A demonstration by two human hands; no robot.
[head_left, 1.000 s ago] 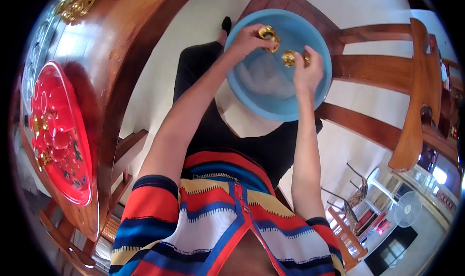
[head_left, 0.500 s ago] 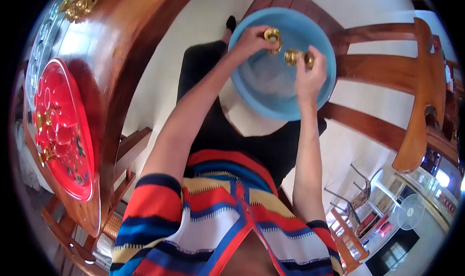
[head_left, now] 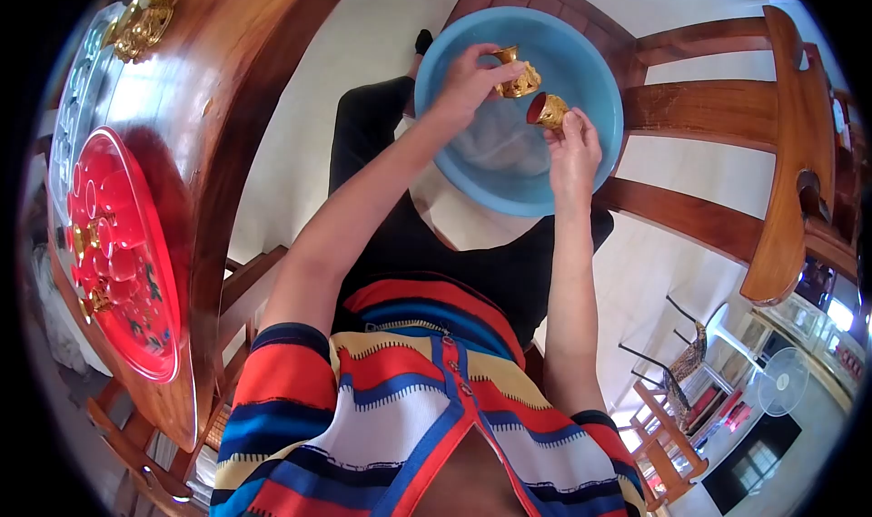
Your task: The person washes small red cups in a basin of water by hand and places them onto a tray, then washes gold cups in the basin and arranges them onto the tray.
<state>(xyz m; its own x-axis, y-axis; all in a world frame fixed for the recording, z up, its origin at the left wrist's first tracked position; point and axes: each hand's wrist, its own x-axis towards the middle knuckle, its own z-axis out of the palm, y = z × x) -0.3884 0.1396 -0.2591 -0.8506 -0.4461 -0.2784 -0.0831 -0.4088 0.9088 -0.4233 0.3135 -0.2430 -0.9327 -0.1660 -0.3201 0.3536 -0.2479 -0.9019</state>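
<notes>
Two gold items are held above the basin (head_left: 581,59). The piece (head_left: 521,83), flared and ornamented, is clamped between the thumb and fingers of the left hand (head_left: 470,85), over the basin's middle. The cup (head_left: 554,112), red inside, is clamped by the fingertips of the right hand (head_left: 574,149), over the basin's right half; its mouth is tilted toward the basin's left side. The two items are held near each other. A pale, cloth-like mass (head_left: 504,140) is seen in the basin.

Both items are judged light and stiff, since each is carried in one hand with no visible sag; the material cannot be told. Wetness cannot be confirmed, but the polished finish is judged slippery if wet, and the gilding liable to scratches. Hold is best taken around the cup's body, below the rim, and at the piece's narrowing, with the raised ornament used for grip.
</notes>
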